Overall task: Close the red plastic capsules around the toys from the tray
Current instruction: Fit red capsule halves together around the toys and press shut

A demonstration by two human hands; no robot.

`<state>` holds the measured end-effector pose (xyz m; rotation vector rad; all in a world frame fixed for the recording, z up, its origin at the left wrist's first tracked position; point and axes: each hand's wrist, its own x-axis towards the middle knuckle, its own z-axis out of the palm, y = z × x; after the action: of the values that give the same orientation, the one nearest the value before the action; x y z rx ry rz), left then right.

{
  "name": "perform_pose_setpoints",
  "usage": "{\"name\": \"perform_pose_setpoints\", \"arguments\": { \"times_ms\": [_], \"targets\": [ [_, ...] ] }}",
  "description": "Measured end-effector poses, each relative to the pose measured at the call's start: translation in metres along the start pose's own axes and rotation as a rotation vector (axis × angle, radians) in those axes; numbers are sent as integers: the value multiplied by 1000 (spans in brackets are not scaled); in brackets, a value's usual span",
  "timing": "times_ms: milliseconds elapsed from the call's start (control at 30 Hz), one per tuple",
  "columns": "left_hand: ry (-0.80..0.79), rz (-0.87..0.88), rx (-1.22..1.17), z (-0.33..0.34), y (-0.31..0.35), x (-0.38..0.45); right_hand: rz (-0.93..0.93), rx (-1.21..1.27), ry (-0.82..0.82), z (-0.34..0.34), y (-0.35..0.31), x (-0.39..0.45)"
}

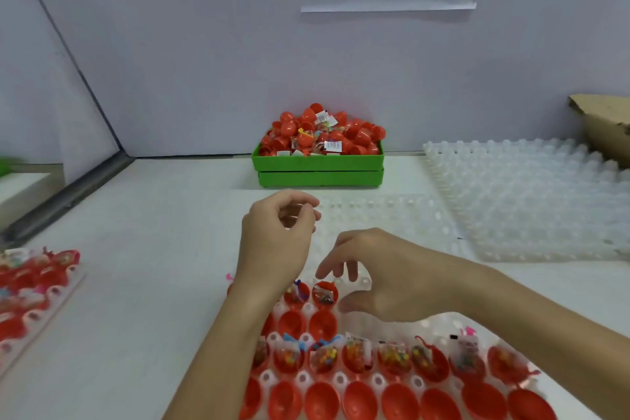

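- Left hand (pixel 278 235): raised above the table, fingers curled loosely toward the thumb; nothing visible in it.
- Right hand (pixel 371 278): hovering over the near tray (pixel 366 283), fingers spread and pointing down, thumb apart; holds nothing, fingertips just above the filled capsule half (pixel 325 293).
- Near tray, clear plastic with cups: far row shows two red halves with bagged toys; next row two empty halves (pixel 306 324); then a row of about eight halves holding toy packets (pixel 392 356); nearest row about eight empty halves (pixel 361 401) (left edge hidden by the left forearm, so counts are rough).
- Green bin (pixel 317 169) at the back wall, heaped with red capsules (pixel 324 133); too many to count.
- One stack of empty clear trays (pixel 531 201) to the right.
- A second filled tray (pixel 34 286) at far left, blurred.
- One cardboard box (pixel 603 126), far right corner.
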<state>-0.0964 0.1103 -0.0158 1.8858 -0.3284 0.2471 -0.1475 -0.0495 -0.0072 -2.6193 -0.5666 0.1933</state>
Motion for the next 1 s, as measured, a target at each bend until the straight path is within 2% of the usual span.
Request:
{"name": "perform_pose_setpoints", "arguments": {
  "times_ms": [100, 400, 667, 900, 1000],
  "targets": [
    [7, 8, 4, -1, 0, 0, 7, 11, -28, -1, -5, 0],
    [8, 11, -12, 1, 2, 0, 44, -29, 30, 3, -12, 5],
    [6, 25, -6, 2, -1, 1, 40, 64, 59, -4, -8, 8],
    [-8, 41, -22, 1, 3, 0, -13, 93, 224, -15, -6, 5],
    [-97, 49, -50, 3, 6, -4, 25, 150, 322, -29, 8, -7]
  ]
}}
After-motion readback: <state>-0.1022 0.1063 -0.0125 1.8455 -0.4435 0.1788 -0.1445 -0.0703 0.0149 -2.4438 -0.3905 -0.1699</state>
